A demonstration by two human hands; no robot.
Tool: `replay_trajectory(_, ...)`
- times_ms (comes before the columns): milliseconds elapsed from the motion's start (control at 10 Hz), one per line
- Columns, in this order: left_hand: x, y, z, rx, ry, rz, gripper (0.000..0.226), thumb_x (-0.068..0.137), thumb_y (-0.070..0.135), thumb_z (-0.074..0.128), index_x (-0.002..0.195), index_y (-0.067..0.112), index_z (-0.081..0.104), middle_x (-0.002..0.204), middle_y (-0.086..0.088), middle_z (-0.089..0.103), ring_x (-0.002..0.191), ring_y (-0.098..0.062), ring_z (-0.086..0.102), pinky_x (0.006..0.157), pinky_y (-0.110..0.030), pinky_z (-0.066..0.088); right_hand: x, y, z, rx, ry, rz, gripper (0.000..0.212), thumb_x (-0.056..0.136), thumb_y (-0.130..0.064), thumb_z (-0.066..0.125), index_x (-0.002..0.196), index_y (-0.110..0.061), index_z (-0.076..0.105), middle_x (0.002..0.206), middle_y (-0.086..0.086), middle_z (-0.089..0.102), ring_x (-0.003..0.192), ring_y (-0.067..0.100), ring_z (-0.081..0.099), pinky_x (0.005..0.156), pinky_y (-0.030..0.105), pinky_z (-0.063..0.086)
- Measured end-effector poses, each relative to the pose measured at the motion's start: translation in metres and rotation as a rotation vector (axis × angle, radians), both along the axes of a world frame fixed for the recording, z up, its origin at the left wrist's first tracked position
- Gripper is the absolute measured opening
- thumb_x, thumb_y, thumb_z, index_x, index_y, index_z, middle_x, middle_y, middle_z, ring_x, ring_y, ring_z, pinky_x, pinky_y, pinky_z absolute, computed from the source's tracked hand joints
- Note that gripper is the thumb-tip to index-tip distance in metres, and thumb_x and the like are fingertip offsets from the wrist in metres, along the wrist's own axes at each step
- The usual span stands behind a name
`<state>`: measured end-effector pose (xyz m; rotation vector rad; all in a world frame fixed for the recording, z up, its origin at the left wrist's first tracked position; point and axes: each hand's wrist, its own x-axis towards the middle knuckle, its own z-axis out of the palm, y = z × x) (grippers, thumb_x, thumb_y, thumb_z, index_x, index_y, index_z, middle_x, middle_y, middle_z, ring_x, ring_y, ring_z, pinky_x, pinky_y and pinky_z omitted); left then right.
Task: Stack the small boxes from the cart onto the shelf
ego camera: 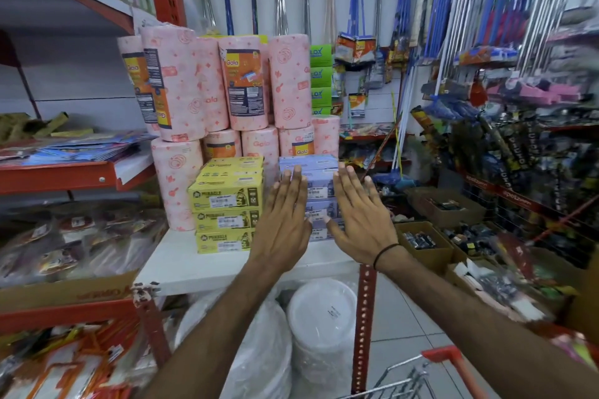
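A crowded shop aisle held red-framed shelving [74,176] on the left and hanging mops [453,3] on the right. On the white shelf [181,266], pink paper rolls [181,84] stood behind a yellow box stack [225,204] and, just beside it, the pale purple box stack [319,180]. The left hand [283,220] and right hand [359,214], fingers flat and slightly spread, held nothing against the purple stack's front. The cart [434,366] showed below.
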<state>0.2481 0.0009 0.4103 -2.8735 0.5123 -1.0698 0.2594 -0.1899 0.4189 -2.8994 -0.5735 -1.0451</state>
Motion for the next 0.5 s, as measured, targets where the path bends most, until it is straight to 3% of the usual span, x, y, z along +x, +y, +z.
replay_trajectory(300, 0.002, -0.007, -0.006, -0.048, 0.031, 0.039, 0.082, 0.099, 0.034, 0.043, 0.157, 0.002, -0.004, 0.167, -0.017, -0.01, 0.155, -0.031, -0.009, 0.126, -0.051, 0.012, 0.004, -0.004, -0.002, 0.024, 0.015, 0.055, 0.084, 0.098, -0.051, 0.038, 0.159, -0.007, 0.001, 0.17, 0.011, -0.003, 0.157, 0.023, -0.004, 0.126, 0.054, 0.011)
replay_trajectory(500, -0.007, -0.01, 0.024, -0.081, -0.092, 0.003, 0.079, 0.102, 0.041, 0.038, 0.158, 0.005, -0.004, 0.168, -0.016, -0.01, 0.155, -0.029, -0.012, 0.127, -0.051, 0.009, 0.004, -0.021, 0.038, 0.073, -0.146, 0.044, 0.085, 0.1, -0.059, 0.035, 0.159, -0.008, 0.0, 0.17, 0.01, -0.003, 0.157, 0.022, -0.006, 0.126, 0.057, 0.005)
